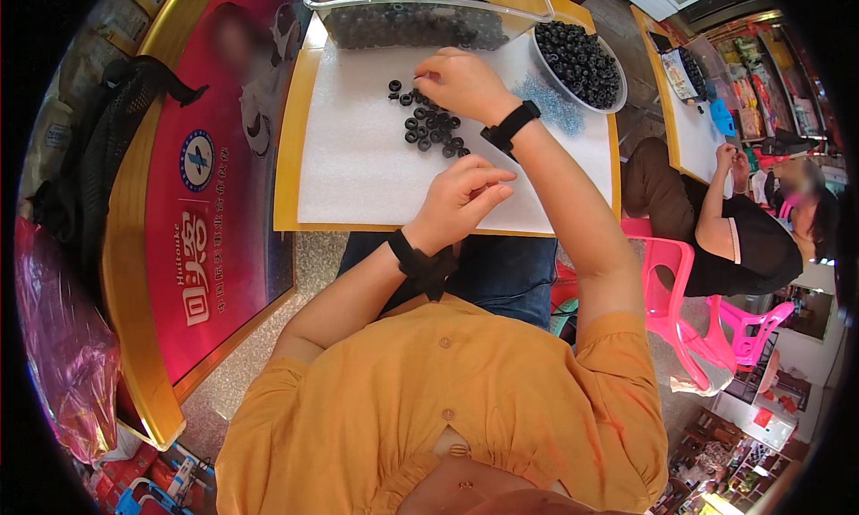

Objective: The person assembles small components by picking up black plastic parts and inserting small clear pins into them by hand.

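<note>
My right hand [465, 85] reaches over the table with bent fingers closed together. Its fingertips are at the far end of a loose group of small black rings [436, 124]; what they pinch is hidden. My left hand [461, 200] hovers over the white sheet, nearer to me than the rings. Its fingers stretch to the right with a small gap to the thumb, and I see nothing between them. To the right of my right wrist lies a scatter of tiny pale-blue clear pieces [553, 106].
A clear plastic bin [429, 23] with many black rings stands at the far edge. A round bowl [617, 94] of black rings sits at the far right. White foam sheet [349, 184] covers the yellow-edged table [286, 193]. Pink chairs [667, 291] and a seated person are on the right.
</note>
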The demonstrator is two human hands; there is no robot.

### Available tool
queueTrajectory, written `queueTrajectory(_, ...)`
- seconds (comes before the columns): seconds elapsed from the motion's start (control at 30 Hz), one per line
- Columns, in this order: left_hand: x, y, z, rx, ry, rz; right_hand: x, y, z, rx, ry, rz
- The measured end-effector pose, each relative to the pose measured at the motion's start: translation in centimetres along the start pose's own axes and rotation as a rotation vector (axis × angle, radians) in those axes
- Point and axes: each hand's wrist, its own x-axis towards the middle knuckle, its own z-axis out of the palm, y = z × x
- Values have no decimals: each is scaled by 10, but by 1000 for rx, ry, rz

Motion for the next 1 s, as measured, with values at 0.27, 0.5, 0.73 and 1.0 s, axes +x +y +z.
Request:
queueTrajectory(0.27, -2, -2, 1, -12, 103, 50, -7, -5, -17, 71, -84, 163)
queueTrajectory(0.5, 2, -8, 10, -216, 422, -37, -119, -40, -60, 1018, -19, 826)
queueTrajectory(0.73, -5, -12, 7, -10, 236, 11, -166, -58, -47, 1453, -16, 842)
queueTrajectory(1.0, 0, -4, 9, -25, 255, -77, -143, -26, -55, 859, -7, 754)
